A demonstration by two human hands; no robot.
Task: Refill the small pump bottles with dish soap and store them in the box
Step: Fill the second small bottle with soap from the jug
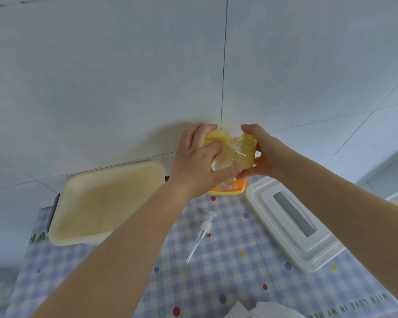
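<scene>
**Fingers wrapped round two bottles at the wall**

Fingers point(207, 131) of our left hand point(194, 157) curl round the big yellow dish soap bottle point(218, 136), which stands at the twelve o'clock edge of the checked tablecloth point(228, 260), close against the tiled wall point(124, 76). Our right hand point(265, 152) grips the small clear pump bottle point(236, 152), tilted, its open neck touching the yellow bottle's top. How much soap is inside the small one we cannot tell.

At nine o'clock from the hands sits the cream box point(106, 203), open, nothing visible inside. Its white lid point(292, 221), with a grey handle strip, lies at four o'clock. Between box and lid, at six o'clock below the hands, the pump head point(203, 228) lies on the cloth with its tube pointing toward us. White crumpled paper point(269, 309) shows at the near edge.
</scene>
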